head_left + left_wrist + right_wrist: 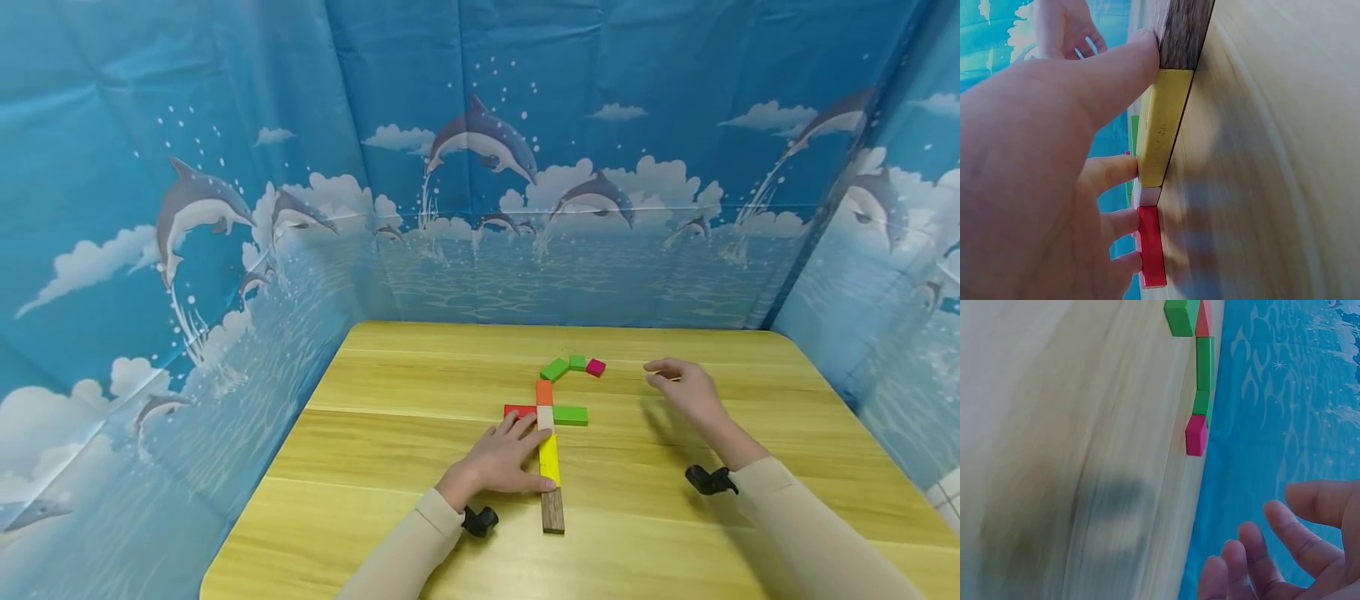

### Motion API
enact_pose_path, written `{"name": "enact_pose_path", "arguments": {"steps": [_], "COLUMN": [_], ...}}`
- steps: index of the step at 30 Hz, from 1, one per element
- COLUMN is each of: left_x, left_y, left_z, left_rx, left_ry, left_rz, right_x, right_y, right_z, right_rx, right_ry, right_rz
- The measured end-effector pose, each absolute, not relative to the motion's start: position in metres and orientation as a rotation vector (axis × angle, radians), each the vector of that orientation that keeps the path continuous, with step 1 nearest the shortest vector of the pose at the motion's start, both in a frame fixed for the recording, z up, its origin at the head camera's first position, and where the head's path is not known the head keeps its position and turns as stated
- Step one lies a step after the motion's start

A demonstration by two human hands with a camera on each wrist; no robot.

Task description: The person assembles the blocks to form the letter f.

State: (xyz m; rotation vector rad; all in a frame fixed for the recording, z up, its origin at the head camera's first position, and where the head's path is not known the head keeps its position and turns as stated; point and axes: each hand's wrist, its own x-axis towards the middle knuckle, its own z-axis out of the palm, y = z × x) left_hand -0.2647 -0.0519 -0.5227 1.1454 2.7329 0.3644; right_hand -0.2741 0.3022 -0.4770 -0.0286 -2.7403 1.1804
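My left hand [510, 458] lies with spread fingers over a line of flat blocks. In the left wrist view its thumb touches the joint between the dark brown block [1186, 34] and the yellow block [1166, 128]; other fingertips rest at the yellow, whitish [545, 418] and red [1151, 247] blocks. An orange block [544, 392] continues the line upward, and a green block [572, 416] sticks out right. Two green blocks [555, 369] and a magenta block [596, 367] curve away at the top. My right hand [690, 390] hovers right of the magenta block, fingers loosely bent, holding nothing.
The blocks lie on a wood-grain table [360, 467] with rounded far corners. A blue curtain [465, 275] printed with dolphins and clouds stands behind it and along both sides. A small black device [480, 522] is worn at each wrist.
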Motion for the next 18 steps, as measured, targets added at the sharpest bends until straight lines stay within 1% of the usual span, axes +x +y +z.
{"name": "enact_pose_path", "arguments": {"steps": [9, 18], "left_x": [-0.266, -0.268], "left_y": [-0.051, -0.049], "left_z": [-0.522, -0.524], "left_rx": [1.126, 1.132], "left_ry": [2.734, 2.720], "left_rz": [0.368, 0.394], "right_x": [-0.248, -0.224], "right_y": [0.322, 0.350], "right_z": [-0.477, -0.492], "right_rx": [0.020, -0.014], "right_ry": [-2.742, -2.769], "right_rz": [1.113, 1.026]}}
